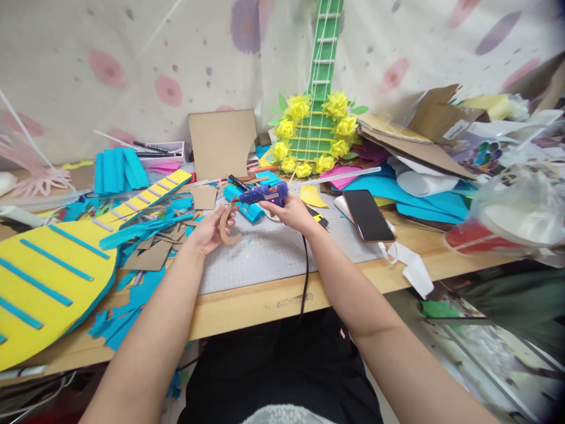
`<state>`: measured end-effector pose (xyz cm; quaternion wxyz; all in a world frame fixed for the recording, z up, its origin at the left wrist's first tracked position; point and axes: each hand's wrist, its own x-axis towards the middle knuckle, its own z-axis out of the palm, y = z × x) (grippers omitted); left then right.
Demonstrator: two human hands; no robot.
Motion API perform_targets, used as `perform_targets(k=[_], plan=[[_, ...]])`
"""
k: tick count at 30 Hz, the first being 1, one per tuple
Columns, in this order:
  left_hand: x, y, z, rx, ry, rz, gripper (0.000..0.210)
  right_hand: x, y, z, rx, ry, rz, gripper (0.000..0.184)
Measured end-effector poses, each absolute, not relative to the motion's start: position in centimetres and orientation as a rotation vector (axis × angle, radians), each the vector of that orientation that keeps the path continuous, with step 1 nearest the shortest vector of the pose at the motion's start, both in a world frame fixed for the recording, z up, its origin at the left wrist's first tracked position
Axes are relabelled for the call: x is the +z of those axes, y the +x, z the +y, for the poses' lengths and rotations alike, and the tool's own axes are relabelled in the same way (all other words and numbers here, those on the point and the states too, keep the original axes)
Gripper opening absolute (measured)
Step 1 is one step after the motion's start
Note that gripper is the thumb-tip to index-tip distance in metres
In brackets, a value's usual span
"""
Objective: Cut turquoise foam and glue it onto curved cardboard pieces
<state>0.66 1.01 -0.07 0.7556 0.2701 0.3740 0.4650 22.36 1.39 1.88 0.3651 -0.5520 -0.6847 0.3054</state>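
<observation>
My right hand [291, 211] is wrapped round a blue hot glue gun [263, 193], whose nozzle points left. Its black cord [305, 271] runs down over the table edge. Between the fingers of my left hand [209, 231] is a curved, C-shaped strip of brown cardboard [226, 227]. The nozzle is at the strip's upper end; whether they touch I cannot tell. Both hands are above a grey cutting mat [260, 262]. Behind the glue gun lies a roll of blue paper [249, 211], partly hidden.
A yellow guitar-shaped craft [26, 253] lies at left beside blue paper and cardboard scraps [152, 253]. At the back stands a green guitar craft with yellow paper flowers [311, 138]. A phone [368, 215], stacked cardboard [410, 144] and a bagged red cup [479, 235] are at right.
</observation>
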Motion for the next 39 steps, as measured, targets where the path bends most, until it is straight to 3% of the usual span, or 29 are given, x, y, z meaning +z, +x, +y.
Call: perform_targets(k=[39], plan=[[0.53, 0.66, 0.8, 0.992, 0.592, 0.847, 0.03, 1.52, 22.82, 1.6, 0.741, -1.426, -1.77, 0.047]])
